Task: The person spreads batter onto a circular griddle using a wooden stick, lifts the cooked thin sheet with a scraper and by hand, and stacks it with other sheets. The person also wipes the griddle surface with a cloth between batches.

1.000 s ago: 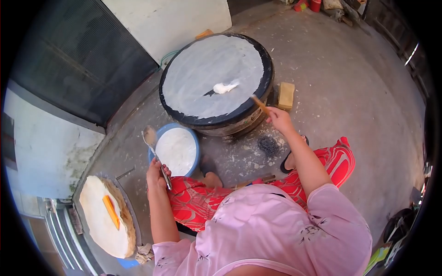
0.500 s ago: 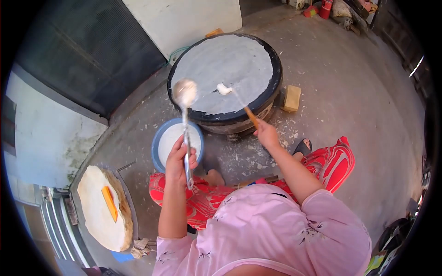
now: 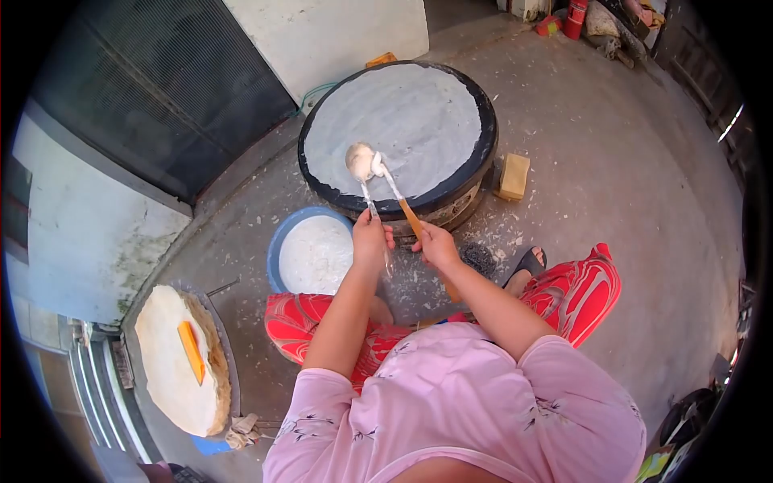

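A round black griddle carries a thin, pale layer of batter across most of its top. My left hand is closed around the handle of a metal ladle, whose bowl is over the front left of the griddle. My right hand grips a wooden-handled tool. White batter coats the far end of that tool, which meets the ladle's bowl. Below and left of the griddle stands a blue basin of white batter.
At the lower left lies a stack of thin round sheets with an orange scraper on top. A yellow block is right of the griddle. A dark scouring pad lies near my sandalled foot.
The ladle has come from beside the basin to over the griddle. My hands have moved close together, and the white lump has left the griddle's surface for the tool's end.
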A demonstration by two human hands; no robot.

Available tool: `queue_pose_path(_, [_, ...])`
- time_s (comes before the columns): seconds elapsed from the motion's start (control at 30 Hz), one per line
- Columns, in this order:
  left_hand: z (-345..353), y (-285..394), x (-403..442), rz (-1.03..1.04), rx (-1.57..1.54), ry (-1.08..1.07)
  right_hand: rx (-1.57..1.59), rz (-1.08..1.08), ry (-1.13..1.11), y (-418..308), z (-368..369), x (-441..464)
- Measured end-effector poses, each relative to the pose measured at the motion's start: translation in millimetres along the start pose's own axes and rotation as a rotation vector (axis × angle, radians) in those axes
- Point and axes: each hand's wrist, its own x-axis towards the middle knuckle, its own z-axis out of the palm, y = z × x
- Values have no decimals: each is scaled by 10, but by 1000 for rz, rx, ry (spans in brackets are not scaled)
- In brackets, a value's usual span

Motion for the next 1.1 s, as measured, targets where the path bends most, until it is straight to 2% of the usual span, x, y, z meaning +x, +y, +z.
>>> queue_pose_path(0.03, [-17, 30, -9, 1, 1, 0, 24, 5, 9, -60, -14, -32])
queue_pose_path(0.07, [-71, 84, -23, -75, -222, -51, 25, 5, 8, -26, -47, -11])
queue_pose_path(0.1, [-132, 154, -33, -150, -446, -104, -68, -198, 85, 40, -121, 37])
queue_pose_path(0.13, [-238, 210, -24, -147, -447, -104, -162, -402, 162, 51, -200, 51])
queue_pose_path(0.2, [-466, 298, -19, -531, -1297, -564, -160, -475, 191, -23, -362, 62])
queue_pose_path(0.23, [-475, 381, -130, -535, -1433, -675, -42, -371, 215, -108, -430, 74])
queue_pose_path(0.27, [-490, 437, -210, -535, -1437, -670, 77, -265, 241, -142, -495, 89])
queue_pose_path(0.3, [-500, 494, -267, -513, -1521, -753, 76, -265, 239, 30, -559, 265])
queue_pose_path(0.33, [-512, 564, -327, -487, -1605, -839, -89, -457, 452, 327, -601, 563])
queue_pose_path(0.37, [-536, 637, -405, -444, -1628, -826, -254, -648, 662, 488, -607, 736])
queue_pose_path(0.43, [-668, 740, -502, -371, -1620, -830, -502, -329, 337, 234, -403, 339])
queue_pose_path(0.47, [-760, 783, -533, -307, -1608, -834, -662, -269, 52, 126, -235, 189])
queue_pose_path(0.53, [-999, 838, -585, -234, -1580, -856, -430, -495, -336, 407, 188, 156])
queue_pose_path(0.57, [-1123, 862, -644, -199, -1585, -826, -607, -383, -555, 204, 309, 34])
queue_pose_path(0.6, [-1255, 895, -724, -155, -1540, -775, -602, -385, -557, 80, 304, -72])
queue_pose_path(0.67, [-1625, 883, -815, -129, -1456, -697, -280, -342, -552, -88, 306, -176])
queue_pose_path(0.7, [-1836, 849, -843, -124, -1404, -603, -318, -430, -453, 29, 251, -80])
queue_pose_path(0.73, [-2055, 794, -864, -124, -1350, -509, -318, -428, -450, 28, 129, -60])
queue_pose_path(0.8, [-2437, 653, -875, -209, -1227, -324, -355, -339, -322, -60, -177, -16])
queue_pose_path(0.83, [-2599, 534, -852, -219, -1232, -328, -361, -332, -315, -82, -300, -26])
queue_pose_path(0.9, [-2889, 230, -707, -368, -1062, -100, -186, -323, -293, -117, -501, -28])
queue_pose_path(0.93, [-3047, -10, -555, -376, -1061, -107, -189, -320, -283, -101, -574, 2])
queue_pose_path(1.0, [-3298, -441, -296, -528, -1130, -93, -31, -291, -293, -47, -668, 65])
queue_pose_path(1.03, [-3136, -509, -285, -531, -1133, -91, -3, -309, -295, -54, -708, 82])
queue_pose_path(1.1, [-2626, -636, -262, -294, -508, 326, -29, -236, -280, -191, -777, 24])
